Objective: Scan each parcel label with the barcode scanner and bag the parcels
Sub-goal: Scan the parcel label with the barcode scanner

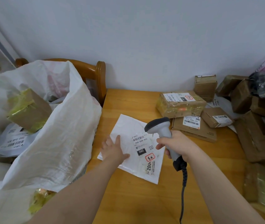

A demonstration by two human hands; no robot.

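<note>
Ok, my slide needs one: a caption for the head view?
Right hand aims the scanner at the label on the white parcel; left hand rests flat on it.

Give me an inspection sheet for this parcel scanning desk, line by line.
Surface: wooden table, tan top.
Job's things: white mailer lies flat, label up; barcode scanner held over it; white woven sack at left holds a taped box and a grey mailer.
Clutter: cardboard boxes piled at right.
Grippers: left hand rests flat on the white mailer; right hand grips the barcode scanner.
Cables: scanner cable hangs toward the near edge.
Surroundings: wooden chair behind the sack; plain wall.
</note>
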